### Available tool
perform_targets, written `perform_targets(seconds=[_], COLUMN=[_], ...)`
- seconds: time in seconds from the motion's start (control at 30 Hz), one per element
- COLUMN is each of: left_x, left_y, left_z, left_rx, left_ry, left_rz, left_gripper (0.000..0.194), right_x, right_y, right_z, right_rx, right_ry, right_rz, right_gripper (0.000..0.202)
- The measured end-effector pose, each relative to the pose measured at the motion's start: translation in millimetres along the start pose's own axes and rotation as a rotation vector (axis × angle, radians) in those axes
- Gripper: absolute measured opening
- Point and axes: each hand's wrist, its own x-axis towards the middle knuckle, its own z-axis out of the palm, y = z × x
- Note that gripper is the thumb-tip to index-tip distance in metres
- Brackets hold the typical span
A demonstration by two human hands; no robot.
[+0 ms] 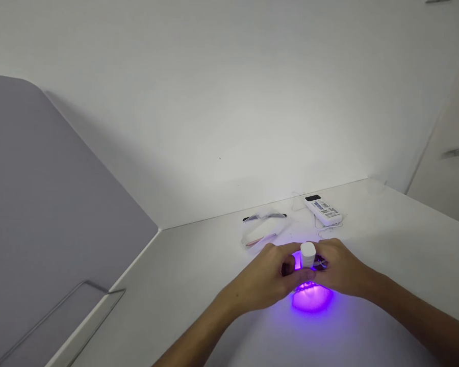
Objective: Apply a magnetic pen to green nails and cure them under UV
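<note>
A small white lamp (308, 254) with a block-shaped top stands between my two hands, and purple light (312, 299) spreads from beneath it over the white table. My left hand (270, 278) closes on the lamp from the left, its thumb and fingers curled against it. From the right, my right hand (338, 267) grips the same lamp, with a bit of thin cable by its fingers. The lamp's lower part is largely hidden by my fingers and the glare.
On the white table (168, 285), a white power bank (324, 210) with printed text and a cable lies behind my hands. Left of it is a clear plastic bag (263, 232) holding a pinkish stick. A bent metal rod (99, 326) crosses the left edge, beside a grey panel (53, 193).
</note>
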Motion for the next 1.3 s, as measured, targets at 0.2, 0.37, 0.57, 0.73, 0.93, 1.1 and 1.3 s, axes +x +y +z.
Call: perform_targets(seconds=[0.2,0.37,0.57,0.73,0.93,1.1,1.3], left_x=[2.1,0.5,-2.1,-0.8,-0.4,0.1,0.3], left_y=[1.7,-0.5,0.5,1.9,1.0,4.2,7.5], left_z=[-1.1,-0.2,-0.6,-1.8,-0.4,-0.1,-0.6], left_rx=[0.033,0.042,0.032,0.017,0.012,0.029,0.040], left_ry=[-0.007,-0.004,-0.012,-0.032,-0.005,-0.003,-0.002], left_rz=[0.043,0.016,0.029,0.034,-0.002,0.007,-0.002], left_gripper=[0.023,0.022,0.020,0.014,0.025,0.011,0.006], right_x=[-1.4,-1.5,-1.7,-1.8,-1.0,-0.2,-1.5], right_y=[0.2,-1.0,0.0,2.6,4.3,2.4,0.7], right_z=[0.5,0.1,0.4,1.3,1.5,1.0,2.7], right_rx=[0.018,0.025,0.039,0.046,0.019,0.060,0.071], right_ry=[0.026,0.015,-0.003,-0.001,0.010,0.011,0.037], right_rz=[0.000,0.025,0.032,0.021,0.005,-0.003,-0.013], right_gripper=[0.021,0.015,0.016,0.017,0.020,0.014,0.014])
